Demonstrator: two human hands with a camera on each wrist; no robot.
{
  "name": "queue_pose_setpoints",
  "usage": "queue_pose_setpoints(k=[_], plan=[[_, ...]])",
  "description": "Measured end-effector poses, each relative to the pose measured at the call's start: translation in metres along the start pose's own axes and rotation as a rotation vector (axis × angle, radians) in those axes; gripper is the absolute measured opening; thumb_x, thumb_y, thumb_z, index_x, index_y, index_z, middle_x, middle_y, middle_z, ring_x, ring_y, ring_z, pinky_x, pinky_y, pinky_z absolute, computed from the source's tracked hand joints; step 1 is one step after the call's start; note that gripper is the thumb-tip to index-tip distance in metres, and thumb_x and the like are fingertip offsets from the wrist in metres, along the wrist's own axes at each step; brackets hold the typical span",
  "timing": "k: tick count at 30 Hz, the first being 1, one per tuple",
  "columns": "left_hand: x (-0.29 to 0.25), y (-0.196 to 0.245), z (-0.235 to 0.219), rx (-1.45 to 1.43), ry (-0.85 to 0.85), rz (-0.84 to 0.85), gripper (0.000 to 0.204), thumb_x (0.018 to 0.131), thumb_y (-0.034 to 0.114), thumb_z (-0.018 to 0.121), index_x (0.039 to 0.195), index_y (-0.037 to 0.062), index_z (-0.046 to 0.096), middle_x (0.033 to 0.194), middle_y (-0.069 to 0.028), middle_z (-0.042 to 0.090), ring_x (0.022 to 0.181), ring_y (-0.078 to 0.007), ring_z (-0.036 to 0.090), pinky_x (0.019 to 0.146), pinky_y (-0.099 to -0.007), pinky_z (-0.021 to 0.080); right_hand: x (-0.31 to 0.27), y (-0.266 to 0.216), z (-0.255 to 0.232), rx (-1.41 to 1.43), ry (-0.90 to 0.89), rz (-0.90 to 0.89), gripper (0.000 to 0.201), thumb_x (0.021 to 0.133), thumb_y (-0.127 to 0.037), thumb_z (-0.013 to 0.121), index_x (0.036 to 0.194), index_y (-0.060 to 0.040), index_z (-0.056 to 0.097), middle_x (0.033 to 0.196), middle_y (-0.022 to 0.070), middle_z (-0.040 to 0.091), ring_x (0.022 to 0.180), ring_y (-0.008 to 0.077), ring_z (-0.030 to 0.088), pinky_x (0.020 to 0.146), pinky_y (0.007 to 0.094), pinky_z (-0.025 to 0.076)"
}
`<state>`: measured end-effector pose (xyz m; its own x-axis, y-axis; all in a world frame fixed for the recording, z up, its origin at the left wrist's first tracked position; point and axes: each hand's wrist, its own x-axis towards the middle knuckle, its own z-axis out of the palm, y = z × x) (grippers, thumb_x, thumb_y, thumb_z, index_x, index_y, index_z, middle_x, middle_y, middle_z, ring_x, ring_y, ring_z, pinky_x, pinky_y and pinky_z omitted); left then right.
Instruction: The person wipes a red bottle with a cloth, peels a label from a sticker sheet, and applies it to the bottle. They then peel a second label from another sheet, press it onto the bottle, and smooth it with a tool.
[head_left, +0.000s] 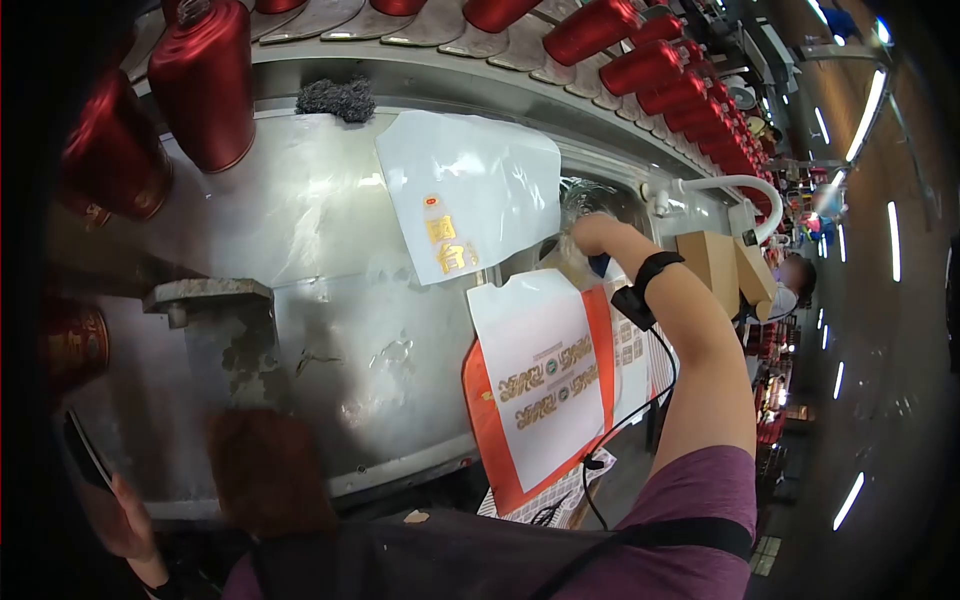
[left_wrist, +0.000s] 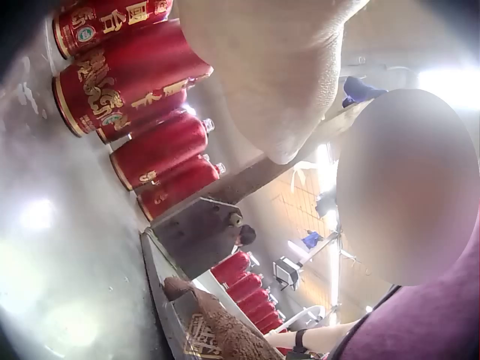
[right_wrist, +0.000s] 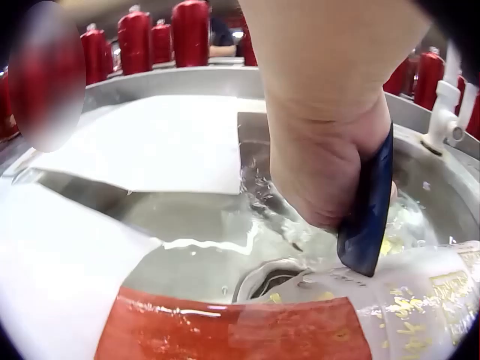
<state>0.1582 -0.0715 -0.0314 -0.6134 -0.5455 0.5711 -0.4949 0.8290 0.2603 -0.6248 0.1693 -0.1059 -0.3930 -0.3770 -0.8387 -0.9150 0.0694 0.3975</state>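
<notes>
My right hand (right_wrist: 330, 187) reaches into a steel basin of water (right_wrist: 187, 217) and grips a dark blue flat scraper (right_wrist: 367, 210) that dips toward the water. In the head view this hand (head_left: 598, 238) is past the far end of a red-and-white printed label sheet (head_left: 545, 380). That sheet's wet edge (right_wrist: 240, 330) lies just below the scraper. A white sheet with gold characters (head_left: 465, 190) lies on the steel table. My left hand (head_left: 120, 515) is low at the left edge beside a dark flat object (head_left: 85, 450), its fingers unclear. In the left wrist view only its palm (left_wrist: 285, 75) shows.
Red bottles (head_left: 205, 80) stand on the left and run along the conveyor at the back (head_left: 650, 65). A grey scouring pad (head_left: 335, 98) lies by the table's far rim. A white faucet (head_left: 720, 185) arches over the basin; cardboard boxes (head_left: 720, 260) sit beyond. Another person (head_left: 795, 280) stands far right.
</notes>
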Motion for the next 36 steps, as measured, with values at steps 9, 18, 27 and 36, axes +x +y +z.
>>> queue_pose_setpoints(k=[9,18,27,36], plan=[[-0.002,0.01,0.007,0.371,-0.146,0.101,0.05,0.101,0.004,0.049,0.142,-0.0183,0.031,0.147,-0.0285,0.041,0.138,-0.0352,0.041,0.116,-0.0401,0.028,-0.005,-0.042,-0.018,-0.002,-0.124,-0.15,0.041,0.09,-0.02,0.057,0.132,-0.0218,0.06,0.127,0.0102,0.064,0.107,0.0339,0.066,0.087,0.0419,0.053],[0.0,0.015,0.011,0.142,-0.179,-0.063,0.05,0.1,0.007,0.052,0.141,-0.0174,0.036,0.143,-0.0283,0.045,0.133,-0.0356,0.047,0.112,-0.0408,0.034,0.034,-0.05,0.002,-0.173,-0.304,-0.18,0.056,0.08,-0.015,0.069,0.135,-0.0197,0.059,0.13,0.0111,0.063,0.118,0.0312,0.061,0.095,0.0441,0.05],[0.001,0.021,0.012,0.116,-0.218,-0.147,0.047,0.101,0.006,0.05,0.14,-0.0175,0.036,0.143,-0.0279,0.046,0.133,-0.0363,0.047,0.112,-0.0423,0.033,0.114,-0.011,0.088,0.028,-0.428,-0.139,0.028,0.088,-0.015,0.064,0.113,-0.0062,0.071,0.113,0.0131,0.071,0.095,0.0326,0.069,0.082,0.0445,0.055],[0.001,0.017,0.012,0.072,-0.232,-0.147,0.046,0.101,0.005,0.049,0.14,-0.0167,0.036,0.143,-0.0272,0.046,0.133,-0.0359,0.047,0.113,-0.0431,0.033,0.074,-0.012,0.066,0.091,-0.534,0.029,0.03,0.084,-0.027,0.07,0.105,-0.0063,0.074,0.106,0.0144,0.073,0.091,0.0303,0.07,0.078,0.0421,0.054]])
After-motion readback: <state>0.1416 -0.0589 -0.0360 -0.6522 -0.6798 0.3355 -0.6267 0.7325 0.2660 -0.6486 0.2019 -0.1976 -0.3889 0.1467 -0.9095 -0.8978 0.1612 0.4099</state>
